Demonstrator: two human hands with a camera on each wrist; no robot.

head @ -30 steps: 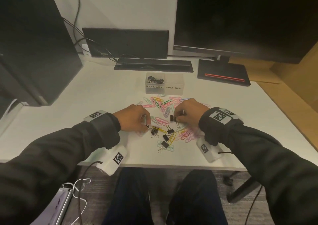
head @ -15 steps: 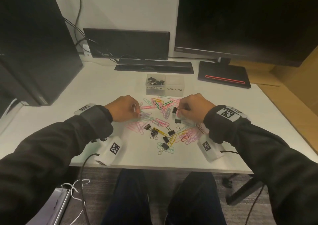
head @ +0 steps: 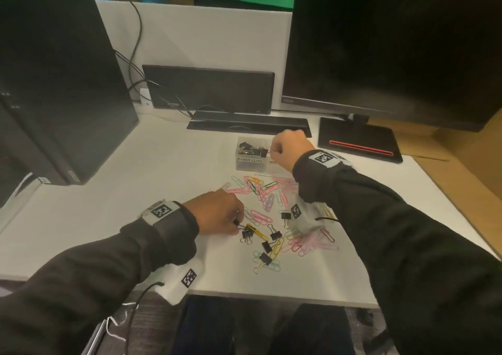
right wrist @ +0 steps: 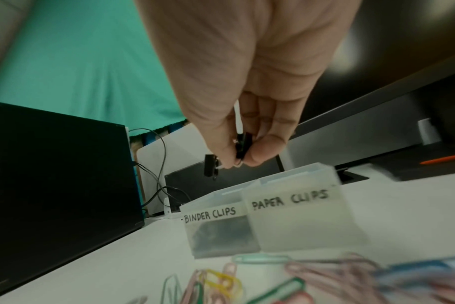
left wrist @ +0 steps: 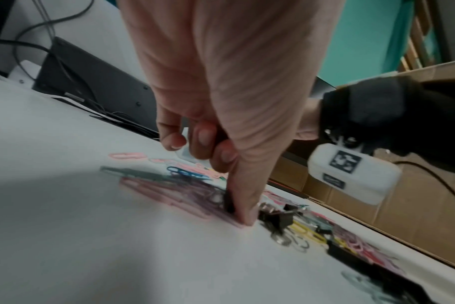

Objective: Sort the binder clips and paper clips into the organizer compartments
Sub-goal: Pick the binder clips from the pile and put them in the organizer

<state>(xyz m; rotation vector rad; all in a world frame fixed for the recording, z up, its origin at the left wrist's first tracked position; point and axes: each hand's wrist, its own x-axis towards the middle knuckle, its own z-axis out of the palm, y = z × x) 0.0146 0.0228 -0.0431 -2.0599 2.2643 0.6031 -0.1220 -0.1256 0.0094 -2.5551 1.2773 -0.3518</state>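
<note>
The clear two-compartment organizer (head: 248, 164) stands at the back of the pile; its left side, labelled BINDER CLIPS (right wrist: 210, 215), holds several black clips, and the right side is labelled PAPER CLIPS (right wrist: 288, 200). My right hand (head: 271, 150) hovers over the organizer's rim, pinching small black binder clips (right wrist: 243, 147), with one clip (right wrist: 210, 168) dangling to the left. My left hand (head: 235, 223) is down on the desk and pinches a black binder clip (head: 245, 232) at the pile's near left. Coloured paper clips (head: 260, 189) and several loose binder clips (head: 274, 235) lie scattered.
A black computer tower (head: 54, 88) stands on the left, a monitor (head: 394, 45) with its base (head: 358, 142) at the back right, and a flat black device (head: 250, 123) behind the organizer. The desk's front edge (head: 271, 296) is close below the pile.
My right hand has carried its binder clips from the pile up and back to above the organizer. My left hand has come back to the near side of the pile onto a binder clip.
</note>
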